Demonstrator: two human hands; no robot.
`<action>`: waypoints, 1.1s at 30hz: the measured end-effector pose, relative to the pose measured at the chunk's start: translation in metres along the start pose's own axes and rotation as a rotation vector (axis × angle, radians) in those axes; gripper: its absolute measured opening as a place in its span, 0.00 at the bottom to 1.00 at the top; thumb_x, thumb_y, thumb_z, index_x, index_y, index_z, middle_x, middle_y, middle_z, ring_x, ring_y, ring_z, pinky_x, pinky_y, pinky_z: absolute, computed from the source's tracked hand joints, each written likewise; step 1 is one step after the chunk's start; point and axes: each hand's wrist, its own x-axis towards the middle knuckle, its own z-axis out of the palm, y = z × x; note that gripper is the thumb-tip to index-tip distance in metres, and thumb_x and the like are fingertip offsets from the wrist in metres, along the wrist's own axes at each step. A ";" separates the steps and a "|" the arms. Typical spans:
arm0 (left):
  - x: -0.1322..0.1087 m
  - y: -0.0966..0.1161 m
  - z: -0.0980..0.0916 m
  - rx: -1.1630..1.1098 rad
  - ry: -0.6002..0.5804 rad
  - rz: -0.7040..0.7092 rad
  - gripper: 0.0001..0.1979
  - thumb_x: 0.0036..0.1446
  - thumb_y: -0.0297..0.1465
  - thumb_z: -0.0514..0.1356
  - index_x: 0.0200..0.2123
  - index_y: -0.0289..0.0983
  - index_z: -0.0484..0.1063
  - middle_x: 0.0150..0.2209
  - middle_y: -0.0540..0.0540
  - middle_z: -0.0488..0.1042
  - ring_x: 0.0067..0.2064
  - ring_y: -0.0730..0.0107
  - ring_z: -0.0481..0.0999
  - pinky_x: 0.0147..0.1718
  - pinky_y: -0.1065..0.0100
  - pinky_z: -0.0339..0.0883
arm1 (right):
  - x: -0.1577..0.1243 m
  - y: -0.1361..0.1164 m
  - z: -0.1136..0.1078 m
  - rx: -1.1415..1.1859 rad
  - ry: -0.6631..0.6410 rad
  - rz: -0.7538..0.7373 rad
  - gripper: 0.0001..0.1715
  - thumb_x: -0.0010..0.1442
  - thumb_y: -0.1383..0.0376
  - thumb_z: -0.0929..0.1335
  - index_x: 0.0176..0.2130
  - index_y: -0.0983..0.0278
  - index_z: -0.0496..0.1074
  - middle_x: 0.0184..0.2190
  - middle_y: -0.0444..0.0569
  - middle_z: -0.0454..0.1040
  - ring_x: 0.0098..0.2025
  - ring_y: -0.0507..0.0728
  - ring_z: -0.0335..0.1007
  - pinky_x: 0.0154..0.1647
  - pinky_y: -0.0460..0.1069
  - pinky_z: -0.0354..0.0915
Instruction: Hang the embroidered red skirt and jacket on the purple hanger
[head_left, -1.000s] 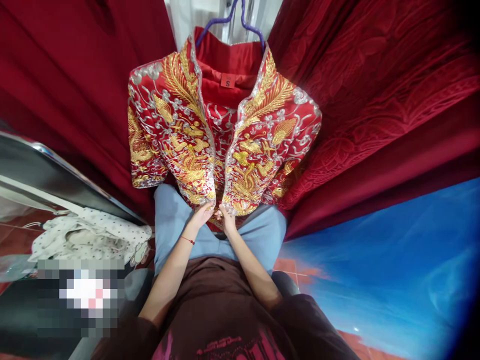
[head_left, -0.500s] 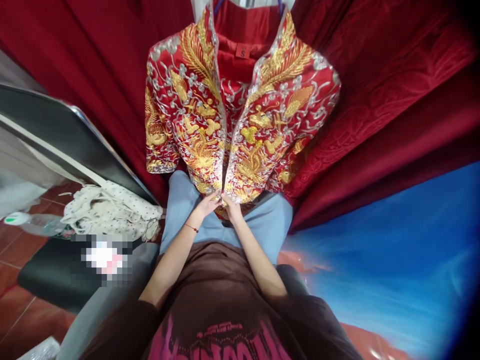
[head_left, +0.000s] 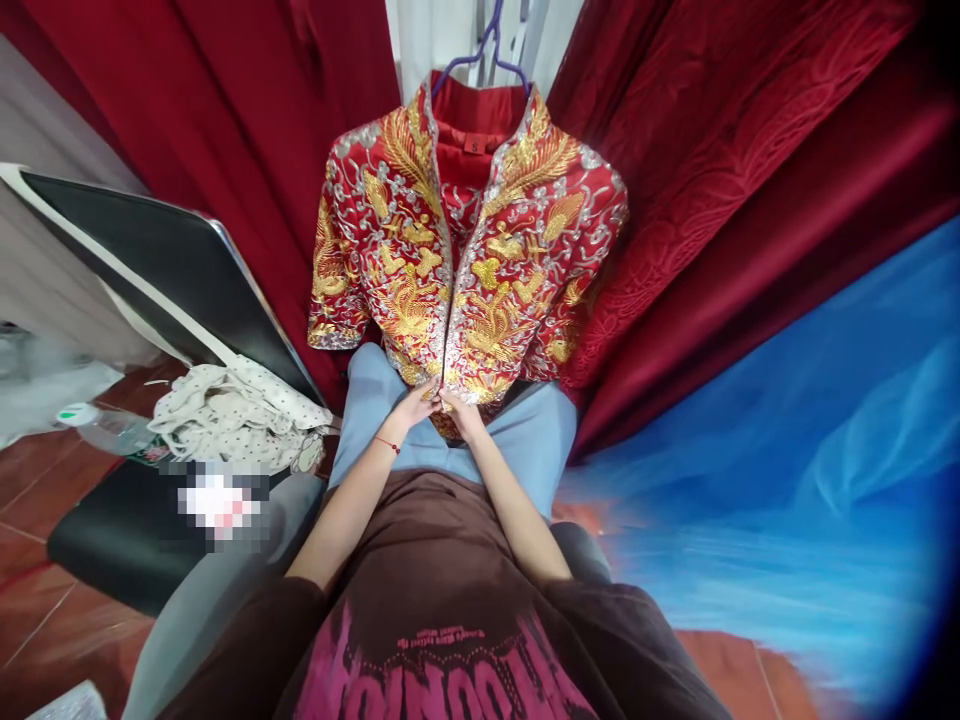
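Observation:
A red jacket (head_left: pixel 405 260) thick with gold and silver embroidery hangs on a purple hanger (head_left: pixel 487 45) in front of me. Its lower hem rests on my lap, over light blue trousers (head_left: pixel 536 440). My left hand (head_left: pixel 415 405) pinches the bottom of the left front panel. Beside it, my right hand (head_left: pixel 459 410) pinches the bottom of the right front panel. The two front edges meet in a closed seam between my hands. A thin red string circles my left wrist.
Dark red curtains (head_left: pixel 735 170) hang behind and to both sides. A blue sheet (head_left: pixel 787 480) spreads on the right. On the left stands a black chair (head_left: pixel 180 280) with a white dotted cloth (head_left: pixel 240 410) on its seat. A plastic bottle (head_left: pixel 105 425) lies on red floor tiles.
The view has pulled back and lifted, so the hanger shows again. Both hands stay pinched at the jacket's bottom hem, and the front edges now lie closer together.

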 end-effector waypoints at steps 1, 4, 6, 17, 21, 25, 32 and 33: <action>0.000 0.000 0.000 -0.001 -0.012 -0.008 0.05 0.55 0.27 0.69 0.29 0.35 0.75 0.25 0.50 0.72 0.26 0.76 0.67 0.30 0.71 0.63 | 0.000 0.001 0.000 -0.003 -0.003 0.003 0.22 0.40 0.59 0.79 0.36 0.62 0.77 0.30 0.46 0.80 0.39 0.58 0.77 0.39 0.51 0.71; 0.000 0.001 -0.001 -0.006 -0.064 -0.028 0.06 0.55 0.28 0.69 0.29 0.35 0.75 0.25 0.50 0.71 0.25 0.77 0.65 0.30 0.70 0.62 | 0.002 0.003 -0.001 -0.002 -0.009 0.004 0.21 0.41 0.59 0.79 0.37 0.61 0.77 0.31 0.46 0.80 0.40 0.58 0.77 0.40 0.51 0.71; -0.001 0.001 -0.001 -0.007 -0.093 -0.028 0.07 0.56 0.29 0.69 0.29 0.35 0.74 0.24 0.51 0.71 0.25 0.77 0.64 0.31 0.69 0.62 | 0.003 0.005 -0.002 0.001 -0.010 -0.002 0.22 0.41 0.59 0.80 0.37 0.60 0.77 0.31 0.46 0.80 0.40 0.58 0.77 0.40 0.51 0.71; 0.001 -0.001 -0.004 0.042 -0.121 0.015 0.05 0.53 0.26 0.70 0.31 0.33 0.76 0.31 0.46 0.76 0.32 0.72 0.73 0.35 0.68 0.65 | 0.006 0.007 -0.002 -0.006 0.076 -0.152 0.28 0.39 0.61 0.80 0.42 0.61 0.77 0.40 0.47 0.81 0.44 0.58 0.76 0.52 0.53 0.70; 0.005 -0.004 -0.005 0.058 -0.100 0.060 0.05 0.53 0.24 0.69 0.33 0.33 0.76 0.31 0.47 0.77 0.32 0.74 0.73 0.34 0.70 0.65 | 0.007 0.008 -0.001 -0.010 0.163 -0.195 0.30 0.39 0.62 0.80 0.43 0.61 0.76 0.40 0.46 0.81 0.45 0.57 0.76 0.52 0.53 0.70; 0.009 -0.008 -0.008 0.070 -0.080 0.096 0.05 0.52 0.23 0.69 0.33 0.33 0.76 0.31 0.48 0.77 0.32 0.76 0.74 0.34 0.72 0.66 | 0.010 0.008 -0.003 0.072 0.191 -0.123 0.26 0.37 0.64 0.80 0.38 0.61 0.76 0.37 0.44 0.81 0.41 0.55 0.75 0.46 0.51 0.72; 0.010 -0.015 -0.008 0.102 -0.058 0.155 0.15 0.48 0.23 0.71 0.42 0.33 0.78 0.41 0.43 0.81 0.41 0.68 0.79 0.45 0.66 0.69 | 0.015 0.010 -0.011 0.130 0.206 0.054 0.19 0.37 0.65 0.79 0.32 0.60 0.75 0.28 0.41 0.79 0.28 0.52 0.71 0.32 0.48 0.69; 0.009 -0.017 -0.008 0.109 -0.055 0.165 0.16 0.48 0.23 0.71 0.43 0.33 0.78 0.42 0.42 0.81 0.42 0.67 0.79 0.47 0.65 0.69 | 0.016 0.011 -0.012 0.138 0.212 0.061 0.18 0.37 0.65 0.79 0.31 0.60 0.75 0.28 0.41 0.79 0.28 0.51 0.71 0.31 0.47 0.68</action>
